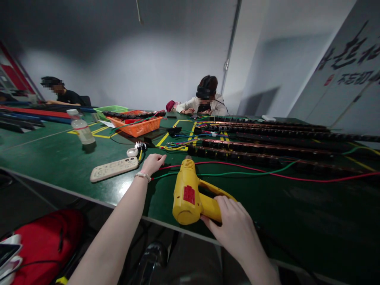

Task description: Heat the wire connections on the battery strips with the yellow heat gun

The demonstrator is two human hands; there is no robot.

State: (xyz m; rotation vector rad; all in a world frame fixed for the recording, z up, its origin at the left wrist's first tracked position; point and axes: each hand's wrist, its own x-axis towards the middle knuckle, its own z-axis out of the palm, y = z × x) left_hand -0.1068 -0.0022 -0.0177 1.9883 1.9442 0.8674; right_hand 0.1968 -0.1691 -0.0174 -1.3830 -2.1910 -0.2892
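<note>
A yellow heat gun (pixel 186 194) with a red label is held by its handle in my right hand (pixel 234 221). Its metal nozzle points away from me across the green table. My left hand (pixel 153 163), closed, rests just left of the nozzle; what its fingers hold, if anything, is hidden. A red wire (pixel 237 165) runs from beside those fingers to the right. Below it, a green wire (pixel 225 174) ends near my left wrist. A patterned phone (pixel 114 169) lies left of that wrist, beside a small white ring-shaped item (pixel 132 152).
Long dark strips with wires (pixel 252 155) cover the table's right side. An orange basket (pixel 142 127) and a green basket (pixel 111 109) stand farther back. A bottle (pixel 80 128) stands at left. One person (pixel 219 105) sits opposite, another (pixel 69 97) at far left.
</note>
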